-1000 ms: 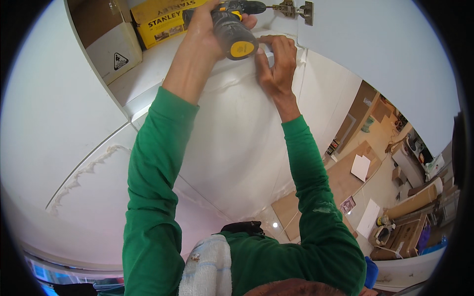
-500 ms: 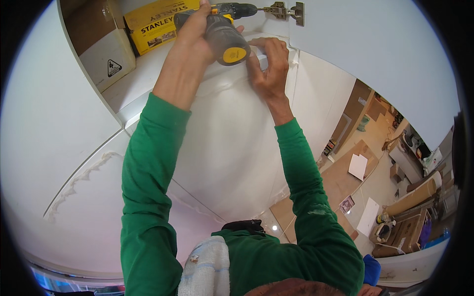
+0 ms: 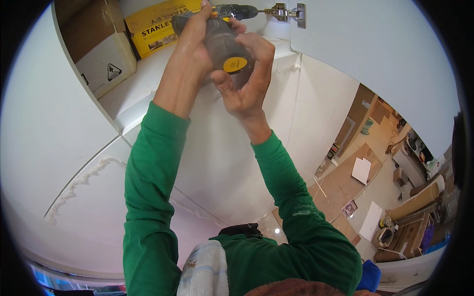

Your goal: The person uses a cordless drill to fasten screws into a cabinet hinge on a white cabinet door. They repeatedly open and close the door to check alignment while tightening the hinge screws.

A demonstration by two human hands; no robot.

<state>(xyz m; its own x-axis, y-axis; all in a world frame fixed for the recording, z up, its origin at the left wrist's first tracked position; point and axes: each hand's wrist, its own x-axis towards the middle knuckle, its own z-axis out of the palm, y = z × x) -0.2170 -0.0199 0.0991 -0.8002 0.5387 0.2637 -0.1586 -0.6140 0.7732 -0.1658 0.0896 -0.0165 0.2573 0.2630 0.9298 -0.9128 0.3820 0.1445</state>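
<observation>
My left hand point(image 3: 193, 55) is wrapped round the grip of a black and yellow cordless drill point(image 3: 223, 42), with its battery base toward me. The drill points right, and its bit meets the metal cabinet hinge point(image 3: 279, 13) at the upper edge. My right hand point(image 3: 251, 91) curls round the battery base from the right, thumb on the near side and fingers beyond it. The hinge joins the inner cabinet wall to a white door point(image 3: 365, 44) on the right. The exact seat of the bit tip is too small to make out.
Left of the drill, a yellow box point(image 3: 158, 27) and a brown and white carton point(image 3: 106, 61) stand on the cabinet shelf. White panels point(image 3: 54, 123) surround my arms. Below right, cardboard sheets point(image 3: 345, 177) cover part of the floor, near a brown carton point(image 3: 407, 237) and a cardboard roll point(image 3: 414, 202).
My right hand has moved left and slightly down, from beside the cabinet edge onto the drill's battery base. The drill's base has shifted slightly down; its bit remains at the hinge.
</observation>
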